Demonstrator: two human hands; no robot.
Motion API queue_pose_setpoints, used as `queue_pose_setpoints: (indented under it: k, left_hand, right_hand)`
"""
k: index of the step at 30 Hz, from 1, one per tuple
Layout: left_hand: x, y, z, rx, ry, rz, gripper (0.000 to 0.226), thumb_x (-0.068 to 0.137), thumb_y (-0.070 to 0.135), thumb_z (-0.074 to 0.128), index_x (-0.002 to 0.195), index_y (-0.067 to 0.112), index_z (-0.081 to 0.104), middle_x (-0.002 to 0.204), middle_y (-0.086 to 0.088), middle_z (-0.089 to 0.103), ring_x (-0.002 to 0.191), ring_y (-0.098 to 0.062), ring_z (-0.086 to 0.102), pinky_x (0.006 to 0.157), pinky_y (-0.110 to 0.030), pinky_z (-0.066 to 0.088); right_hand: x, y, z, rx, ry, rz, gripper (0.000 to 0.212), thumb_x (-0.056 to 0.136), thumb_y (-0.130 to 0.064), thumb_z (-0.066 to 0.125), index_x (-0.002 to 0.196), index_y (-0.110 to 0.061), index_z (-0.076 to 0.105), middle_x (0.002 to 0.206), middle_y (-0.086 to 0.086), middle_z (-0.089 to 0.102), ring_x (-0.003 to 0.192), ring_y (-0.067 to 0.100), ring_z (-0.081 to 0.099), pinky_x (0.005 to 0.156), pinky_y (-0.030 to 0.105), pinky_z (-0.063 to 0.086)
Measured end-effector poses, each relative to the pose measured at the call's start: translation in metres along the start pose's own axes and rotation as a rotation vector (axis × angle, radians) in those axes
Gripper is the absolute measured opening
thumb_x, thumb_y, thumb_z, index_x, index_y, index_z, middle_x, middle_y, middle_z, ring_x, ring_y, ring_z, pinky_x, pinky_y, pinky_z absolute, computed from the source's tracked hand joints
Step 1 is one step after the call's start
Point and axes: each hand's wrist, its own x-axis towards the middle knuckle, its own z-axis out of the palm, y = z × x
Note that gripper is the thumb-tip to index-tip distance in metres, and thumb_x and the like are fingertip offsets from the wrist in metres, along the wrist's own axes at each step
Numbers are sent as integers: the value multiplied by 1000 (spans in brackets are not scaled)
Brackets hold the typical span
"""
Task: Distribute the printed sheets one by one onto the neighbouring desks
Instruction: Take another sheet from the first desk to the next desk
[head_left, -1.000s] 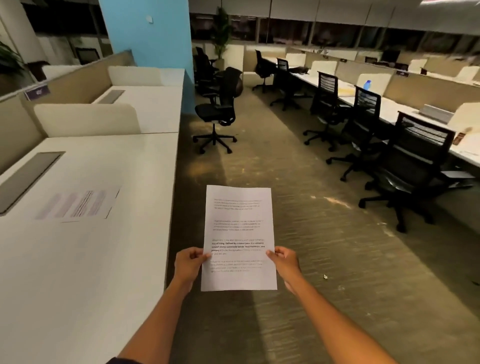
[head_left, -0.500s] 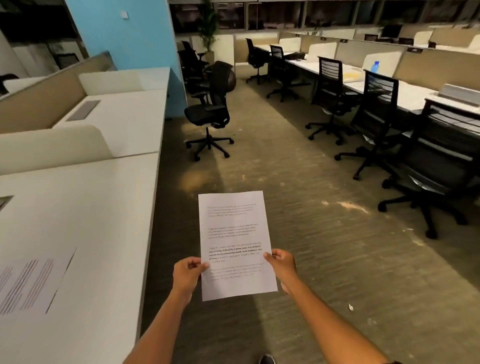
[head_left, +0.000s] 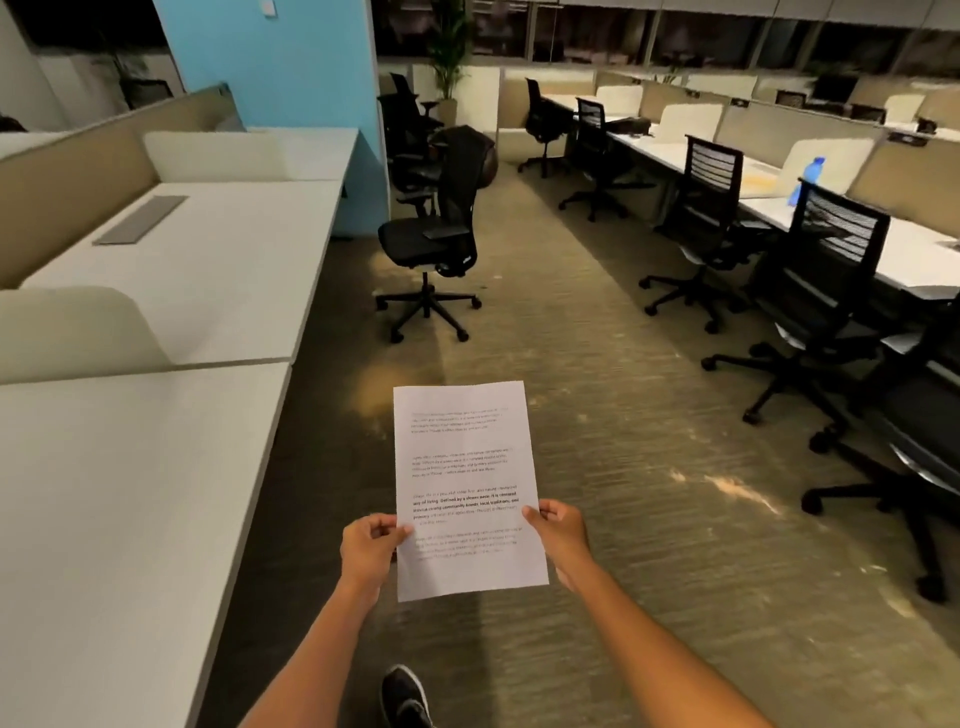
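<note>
left hand (head_left: 370, 545) and right hand (head_left: 560, 532) are pinching the printed sheet (head_left: 467, 488) by its side edges, holding it over the carpet (head_left: 649, 519) beside the white counter (head_left: 130, 493); text looks too blurred to read.

Both forearms are bare from the bottom edge of the view up to the wrists, with no sleeve, cuff, watch or band showing on either. The left hand (head_left: 370, 551) and the right hand (head_left: 562, 538) are ungloved, and no ring can be made out on the fingers that show. The nails look short and unpainted, though they are small in the view. Below the left hand, at the bottom edge between the two forearms, one shoe (head_left: 406, 696) shows: dark, black or near it, low-cut, with a rounded toe and a soft knit-looking upper. Its laces and sole are too dim to tell.
</note>
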Motion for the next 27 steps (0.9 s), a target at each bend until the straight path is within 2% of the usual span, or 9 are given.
queue_pose_setpoints:
  k: [4,7,9,12,17,21,25,27]
  left_hand:
    - [101,31,10,0,-33,7,5,83,3,72,88,4,71,93,-11,75,88,-27,71,80,-42,60]
    - [178,65,10,13,-47,17,4,83,2,71,87,3,71,93,-13,75,91,-32,71,84,-47,59]
    - [224,95,8,19,-63,48,4,83,2,71,88,2,71,93,-14,75,92,-33,71,85,-49,58]
    - [296,141,7,29,-65,77,7,84,4,71,90,0,70,95,-13,75,92,-31,71,84,-47,59]
    - [399,189,12,53,-53,86,10,84,9,72,90,2,69,98,-10,74,91,-28,71,85,-45,59]
    - [483,212,23,65,-29,85,11,84,10,72,91,2,68,98,-8,74,89,-25,72,74,-37,61]
    - [569,234,34,74,12,80,12,84,9,72,92,1,68,98,-8,74,90,-25,72,79,-38,61]
    - [612,247,39,80,53,71,10,84,8,72,90,1,68,97,-8,74,90,-25,72,74,-34,60]
  right_hand:
    - [84,-38,36,-15,10,-15,2,90,-8,66,92,-9,66,103,12,74,84,21,71,73,32,59]
    - [148,-77,66,-39,29,-6,11,90,-8,67,100,-6,66,106,13,74,90,25,71,82,39,60]
    - [185,-107,86,-34,31,-34,10,90,-8,67,100,-9,65,106,12,73,90,23,71,81,37,59]
    - [246,-154,117,-19,58,-68,22,90,-9,67,111,-3,65,106,10,72,91,23,70,77,31,57]
    - [340,-214,161,-14,50,-92,25,90,-8,67,113,2,66,110,17,72,100,31,70,93,46,57]
    - [429,-245,195,-21,33,-98,27,90,-7,67,114,4,65,112,19,71,102,33,69,95,50,55]
    - [526,-276,234,-32,-26,-91,26,90,-8,67,114,3,65,111,18,72,101,32,69,94,48,56]
    - [573,-296,252,-56,-52,-80,23,89,-8,67,110,1,66,109,16,73,97,29,70,89,42,58]
